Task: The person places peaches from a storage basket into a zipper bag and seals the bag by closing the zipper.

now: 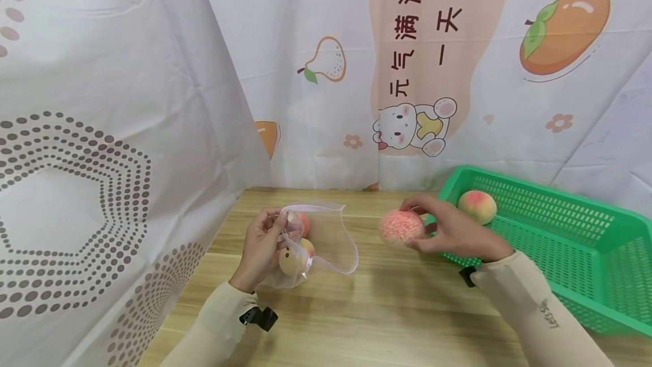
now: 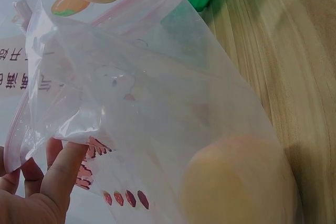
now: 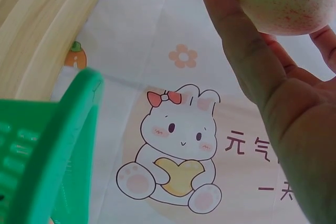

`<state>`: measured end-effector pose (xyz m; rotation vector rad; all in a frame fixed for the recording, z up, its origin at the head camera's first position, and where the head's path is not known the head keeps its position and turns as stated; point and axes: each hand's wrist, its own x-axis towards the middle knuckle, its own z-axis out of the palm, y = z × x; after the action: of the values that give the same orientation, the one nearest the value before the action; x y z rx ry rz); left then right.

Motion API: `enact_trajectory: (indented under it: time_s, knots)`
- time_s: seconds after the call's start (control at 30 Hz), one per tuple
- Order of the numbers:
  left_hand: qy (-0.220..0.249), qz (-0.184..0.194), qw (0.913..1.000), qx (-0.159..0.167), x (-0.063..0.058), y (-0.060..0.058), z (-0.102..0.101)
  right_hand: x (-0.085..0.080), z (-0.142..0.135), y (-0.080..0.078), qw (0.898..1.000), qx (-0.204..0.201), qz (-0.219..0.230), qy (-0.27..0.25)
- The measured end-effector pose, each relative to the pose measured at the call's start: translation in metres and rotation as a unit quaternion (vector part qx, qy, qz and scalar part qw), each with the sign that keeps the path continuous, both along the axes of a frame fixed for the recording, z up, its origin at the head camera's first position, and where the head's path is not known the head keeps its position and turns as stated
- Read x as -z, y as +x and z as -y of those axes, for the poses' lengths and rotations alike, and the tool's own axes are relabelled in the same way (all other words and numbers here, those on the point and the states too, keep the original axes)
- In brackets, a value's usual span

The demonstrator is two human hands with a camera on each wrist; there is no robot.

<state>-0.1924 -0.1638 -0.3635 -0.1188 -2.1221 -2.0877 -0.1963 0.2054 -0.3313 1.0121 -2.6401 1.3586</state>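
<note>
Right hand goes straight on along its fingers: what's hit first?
Probably the open mouth of the clear bag held by the left hand. The peach in the right hand would lead. Head view shows a gap between them; depth is unclear, so it might pass above the rim.

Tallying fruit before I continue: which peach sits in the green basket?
The peach at the far left corner of the green basket; the held peach is in the right hand, the others show through the clear bag.
</note>
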Motion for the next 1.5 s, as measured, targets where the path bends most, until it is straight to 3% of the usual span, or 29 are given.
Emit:
enact_trajectory:
  time_s: [0.47, 1.5]
  knots:
    - [-0.002, 0.004, 1.0, 0.0, -0.002, 0.0, 0.0, 0.002, 0.021, 0.002, 0.999, -0.022, 0.026, -0.02]
    - [0.01, -0.002, 0.9999, 0.005, -0.001, 0.002, 0.002, 0.012, 0.051, 0.0, 0.996, -0.085, 0.021, -0.028]
